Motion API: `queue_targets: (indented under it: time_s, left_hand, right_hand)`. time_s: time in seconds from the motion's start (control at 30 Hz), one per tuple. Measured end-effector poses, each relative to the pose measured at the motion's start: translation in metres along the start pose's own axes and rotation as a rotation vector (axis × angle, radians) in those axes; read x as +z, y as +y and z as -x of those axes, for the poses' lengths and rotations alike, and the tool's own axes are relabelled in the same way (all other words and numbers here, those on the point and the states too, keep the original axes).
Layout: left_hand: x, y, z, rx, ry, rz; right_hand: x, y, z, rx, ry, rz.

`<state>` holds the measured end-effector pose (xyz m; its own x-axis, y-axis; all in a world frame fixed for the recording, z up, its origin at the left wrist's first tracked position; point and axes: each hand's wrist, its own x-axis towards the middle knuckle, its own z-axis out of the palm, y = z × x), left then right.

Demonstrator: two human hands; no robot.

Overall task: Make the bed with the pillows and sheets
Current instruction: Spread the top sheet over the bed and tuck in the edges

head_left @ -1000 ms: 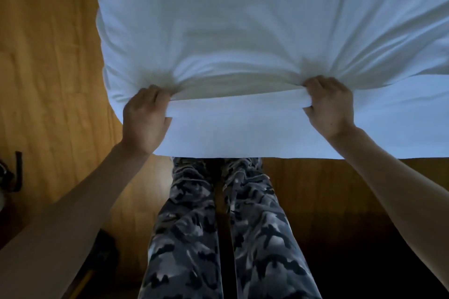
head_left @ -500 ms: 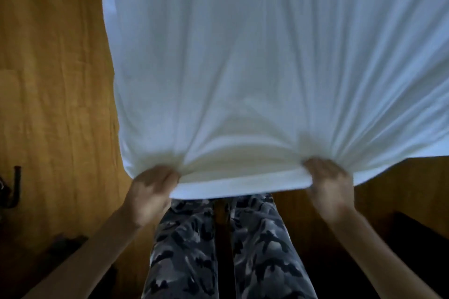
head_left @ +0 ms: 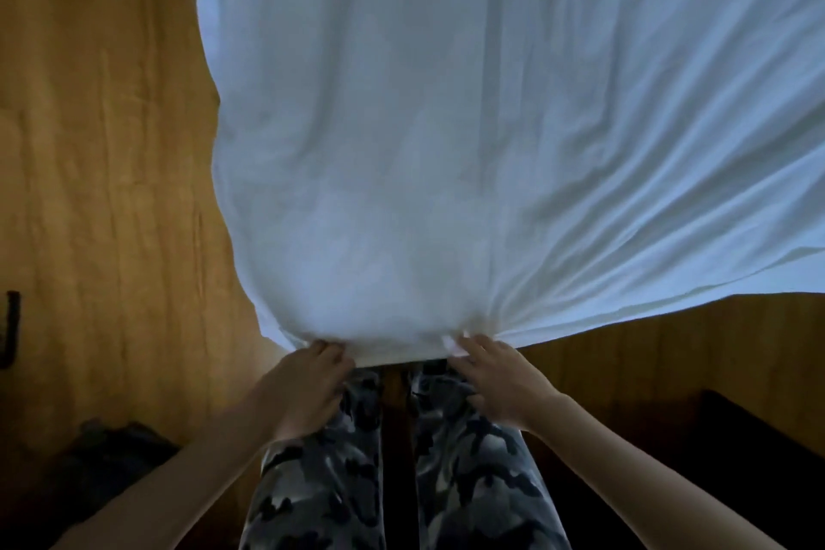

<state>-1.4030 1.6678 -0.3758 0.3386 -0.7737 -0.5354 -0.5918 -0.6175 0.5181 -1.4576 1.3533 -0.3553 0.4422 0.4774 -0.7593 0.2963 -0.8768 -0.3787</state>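
Near the bottom middle of the view, a white sheet (head_left: 468, 138) is held by its near edge in two bare hands, seen from above by a camera worn on the person's head. The left hand (head_left: 308, 389) grips the hem close to the sheet's near left corner, its fingers curled over the cloth. The right hand (head_left: 500, 380) pinches the hem a little further right, with a small bunch of fabric caught at the fingertips and the other fingers lying fairly straight. The two grips sit quite close together, just above the knees.

From both grips, creases fan out toward the far right, which suggests the cloth is being pulled taut toward the person. This is judged to be a way of drawing the sheet flat and square before it is let down, since a taut hem spreads the cloth evenly. The sheet fills most of the upper frame and appears lifted, billowing slightly in the middle; the mattress beneath cannot be seen, and no pillows are in view.

Below the hands, legs in grey camouflage trousers (head_left: 321, 473) are seen standing at the sheet's near edge. A wooden floor (head_left: 102, 147) of warm brown boards lies to the left and, more dimly, at the near right. The room is poorly lit. A dark, indistinct shape (head_left: 102, 455) rests on the floor at the near left, and a small dark object (head_left: 11, 326) shows at the left edge; neither can be identified.
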Motion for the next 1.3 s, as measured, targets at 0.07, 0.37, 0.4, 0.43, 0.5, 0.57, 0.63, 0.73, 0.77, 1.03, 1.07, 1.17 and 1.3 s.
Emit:
queue_targets:
  time_s: [0.07,0.37,0.4,0.43,0.5,0.57,0.63,0.73,0.77,1.03,1.07,1.17,1.3]
  left_hand:
    - [0.003,-0.006,-0.006,-0.132,-0.046,0.094]
    - [0.012,-0.047,0.031,-0.245,0.495,-0.158]
    - [0.013,-0.054,0.034,-0.287,0.476,-0.182]
    - [0.012,-0.062,0.034,-0.324,0.463,-0.21]
    - [0.006,-0.073,0.029,-0.332,0.467,-0.251]
    - [0.0,-0.081,0.022,-0.276,0.47,-0.292]
    - [-0.001,-0.089,0.021,-0.246,0.461,-0.311]
    - [0.004,-0.095,0.042,-0.26,0.497,-0.225]
    - [0.007,-0.092,0.055,-0.266,0.536,-0.178]
    - [0.07,-0.029,0.125,-0.711,0.593,0.109]
    - [0.08,-0.025,0.128,-0.812,0.501,0.163]
    - [0.075,-0.009,0.132,-0.905,0.4,0.273]
    - [0.018,0.009,0.129,-0.806,0.398,0.27]
  right_hand:
    - [-0.007,-0.005,-0.007,0.086,-0.076,-0.021]
    - [-0.04,-0.013,-0.034,-0.135,0.497,-0.059]
    - [-0.038,-0.018,-0.037,-0.158,0.52,-0.076]
    - [-0.038,-0.024,-0.041,-0.174,0.53,-0.091]
    - [-0.038,-0.036,-0.05,-0.196,0.538,-0.112]
    - [-0.042,-0.048,-0.061,-0.207,0.545,-0.127]
    - [-0.047,-0.06,-0.071,-0.215,0.555,-0.127]
    - [-0.057,-0.078,-0.082,-0.228,0.578,-0.121]
    - [-0.06,-0.084,-0.085,-0.238,0.58,-0.119]
    - [-0.054,-0.126,-0.099,-0.31,0.396,0.001]
    - [-0.047,-0.132,-0.098,-0.301,0.253,0.031]
    - [-0.041,-0.148,-0.08,-0.19,0.085,-0.041]
    - [-0.075,-0.164,-0.048,0.045,0.094,-0.231]
